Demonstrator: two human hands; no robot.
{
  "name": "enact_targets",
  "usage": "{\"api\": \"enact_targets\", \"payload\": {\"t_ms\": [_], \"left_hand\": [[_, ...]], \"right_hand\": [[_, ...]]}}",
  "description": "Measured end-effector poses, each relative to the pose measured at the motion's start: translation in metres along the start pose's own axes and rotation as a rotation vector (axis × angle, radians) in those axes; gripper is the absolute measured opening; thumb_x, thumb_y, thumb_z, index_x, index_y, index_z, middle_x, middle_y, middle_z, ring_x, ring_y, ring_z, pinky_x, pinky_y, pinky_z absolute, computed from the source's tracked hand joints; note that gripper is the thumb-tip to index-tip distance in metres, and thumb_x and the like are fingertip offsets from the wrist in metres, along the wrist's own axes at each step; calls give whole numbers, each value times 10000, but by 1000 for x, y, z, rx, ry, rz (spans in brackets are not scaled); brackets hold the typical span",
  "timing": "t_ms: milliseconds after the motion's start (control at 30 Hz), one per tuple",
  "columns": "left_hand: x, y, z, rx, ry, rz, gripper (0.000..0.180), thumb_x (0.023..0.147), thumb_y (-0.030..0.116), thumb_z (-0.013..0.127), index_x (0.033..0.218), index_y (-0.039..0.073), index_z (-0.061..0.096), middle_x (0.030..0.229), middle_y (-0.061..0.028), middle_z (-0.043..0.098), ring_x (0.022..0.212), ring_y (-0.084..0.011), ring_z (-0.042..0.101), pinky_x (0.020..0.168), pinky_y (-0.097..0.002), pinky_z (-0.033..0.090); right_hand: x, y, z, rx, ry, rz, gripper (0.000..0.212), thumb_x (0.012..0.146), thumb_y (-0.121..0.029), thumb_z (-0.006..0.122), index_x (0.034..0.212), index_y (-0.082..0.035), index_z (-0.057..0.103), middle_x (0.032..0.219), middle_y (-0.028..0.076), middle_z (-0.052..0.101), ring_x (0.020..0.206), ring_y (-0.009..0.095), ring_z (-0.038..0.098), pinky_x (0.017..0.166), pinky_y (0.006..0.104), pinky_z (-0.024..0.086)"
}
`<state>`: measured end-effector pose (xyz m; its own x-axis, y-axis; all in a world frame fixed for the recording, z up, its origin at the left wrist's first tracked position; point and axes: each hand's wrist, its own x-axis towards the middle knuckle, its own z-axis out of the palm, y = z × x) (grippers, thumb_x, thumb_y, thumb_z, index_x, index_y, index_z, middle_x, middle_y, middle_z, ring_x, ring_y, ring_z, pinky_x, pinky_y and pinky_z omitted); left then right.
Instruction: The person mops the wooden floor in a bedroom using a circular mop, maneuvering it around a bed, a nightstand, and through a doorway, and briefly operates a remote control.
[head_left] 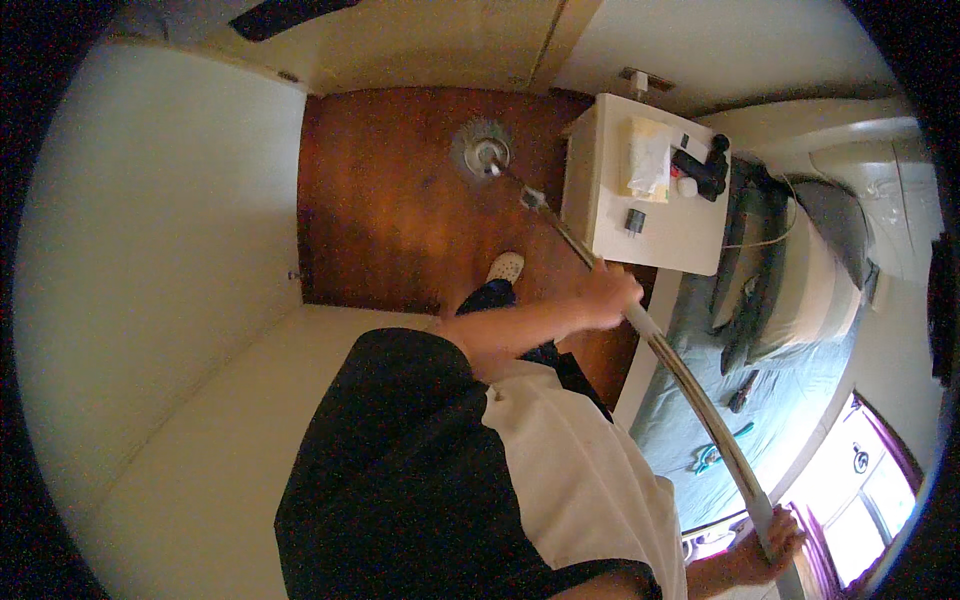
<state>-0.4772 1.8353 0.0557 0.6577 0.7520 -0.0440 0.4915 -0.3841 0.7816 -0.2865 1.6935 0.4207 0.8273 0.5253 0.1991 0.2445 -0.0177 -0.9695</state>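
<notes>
A long silver mop handle (690, 390) slants from the lower right up toward the floor's far part. At its far end a round mop head (486, 152) with grey strands rests on the brown wooden floor (390, 200). My left hand (610, 295) is wrapped round the handle's middle, beside a white nightstand. Farther back along the handle, near the lower right edge, my right hand (772, 545) grips its upper end. The fingers of both hands are closed round the pole. My foot in a light clog (507, 267) stands on the floor left of the handle.
The white nightstand (655, 235) holds a plastic-wrapped packet, a small dark box and a black device. Right of it, a bed (690, 440) bears pillows, a brush and a teal object. Pale walls (160, 200) bound the left side; a window (860, 490) shows lower right.
</notes>
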Motion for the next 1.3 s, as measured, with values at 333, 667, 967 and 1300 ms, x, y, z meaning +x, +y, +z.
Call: {"api": "enact_targets", "payload": {"t_ms": [333,667,967,1300], "left_hand": [[-19,62,-63,-332,-292,196,436,637,297,700,946,65,496,907,-127,505,920,-306,473,763,-449,372],[87,14,-380,293,1259,306,423,788,298,576,1108,41,472,1111,-147,485,1047,-308,432,889,-428,337],[104,2,-475,884,928,-537,531,847,430,461,1178,16,444,1181,-161,448,1059,-306,444,898,-407,353],[109,-30,-468,-170,926,-390,621,817,481,492,1219,17,402,1191,-140,454,1052,-238,475,887,-404,370]], "right_hand": [[8,-73,-7,504,-732,-44,254,847,-318,341,765,-100,445,585,23,448,594,167,450,620,364,371],[-9,-58,4,722,-575,-123,289,862,-322,308,817,-92,477,567,40,455,559,185,456,601,356,378],[-18,-52,-9,772,-306,-121,217,816,-242,428,656,-96,426,476,-9,325,445,129,373,453,279,346],[-25,-46,-17,153,516,-281,239,764,-249,474,630,-104,340,476,2,298,437,105,290,465,239,271]]}}
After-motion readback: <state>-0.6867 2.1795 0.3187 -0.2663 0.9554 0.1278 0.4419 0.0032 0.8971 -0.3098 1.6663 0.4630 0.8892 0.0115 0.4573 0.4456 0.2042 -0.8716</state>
